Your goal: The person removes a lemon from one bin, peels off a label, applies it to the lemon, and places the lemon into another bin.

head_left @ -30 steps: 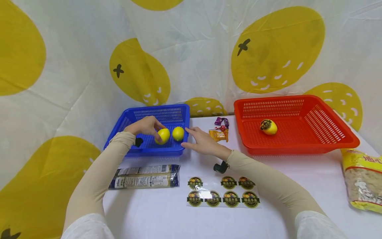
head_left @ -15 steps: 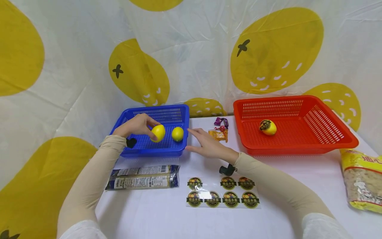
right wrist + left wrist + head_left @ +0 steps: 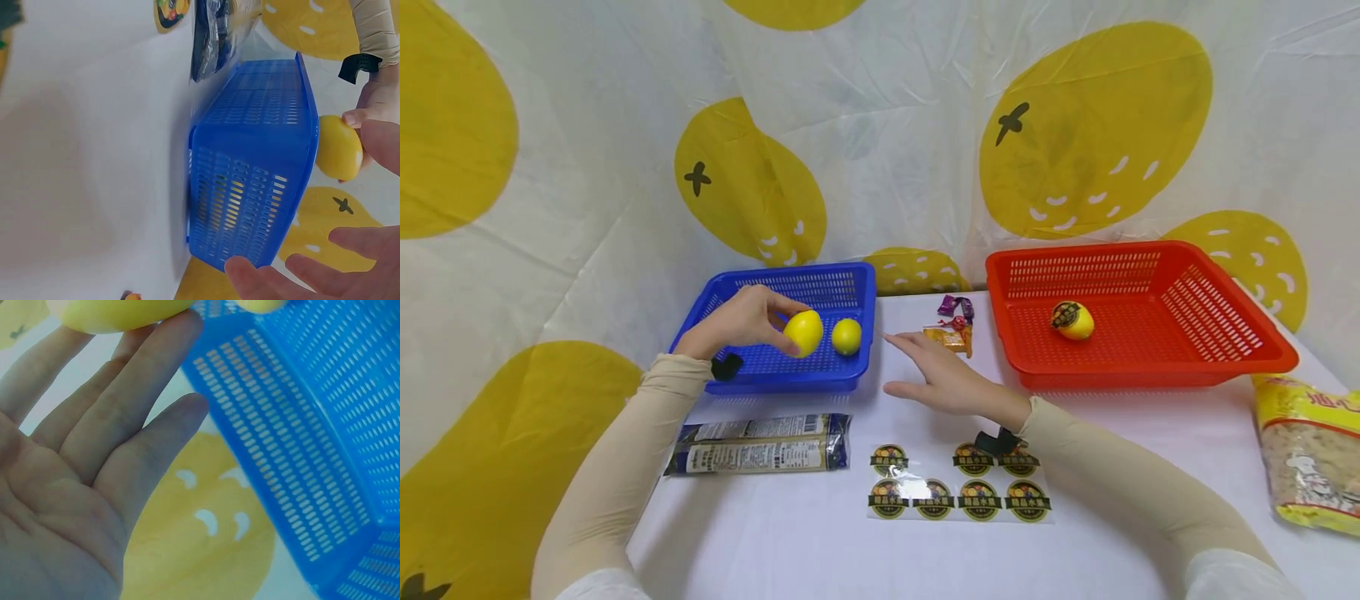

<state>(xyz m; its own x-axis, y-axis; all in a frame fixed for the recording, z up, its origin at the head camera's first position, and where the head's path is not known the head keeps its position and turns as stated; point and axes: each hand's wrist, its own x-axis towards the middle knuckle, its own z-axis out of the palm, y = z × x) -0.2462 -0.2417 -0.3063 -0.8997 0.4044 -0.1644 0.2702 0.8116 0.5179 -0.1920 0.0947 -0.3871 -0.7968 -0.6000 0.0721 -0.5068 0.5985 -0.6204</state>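
Between thumb and fingers, my left hand [image 3: 747, 320] grips a yellow lemon [image 3: 803, 333] over the blue basket [image 3: 782, 385]. In the right wrist view that lemon [image 3: 339, 149] shows above the basket's rim; the left wrist view catches only its lower edge. A second lemon [image 3: 847, 337] lies inside the blue basket at its right end. My right hand [image 3: 946, 373] hovers just right of this basket, fingers extended and holding nothing. Its fingertips [image 3: 240, 272] overlap the basket wall in the right wrist view.
A red basket [image 3: 1157, 379] at right holds a lemon [image 3: 1078, 322] bearing a dark sticker. Wrapped candies [image 3: 951, 337] lie between the baskets. Nearer are a sheet of round stickers [image 3: 934, 498] and long packets [image 3: 760, 444]. A yellow bag [image 3: 1311, 454] stands far right.
My left hand has raised its lemon from the blue basket's floor, shifting left, then slightly right. My right hand has drawn back from the basket's right rim, towards the right and nearer.
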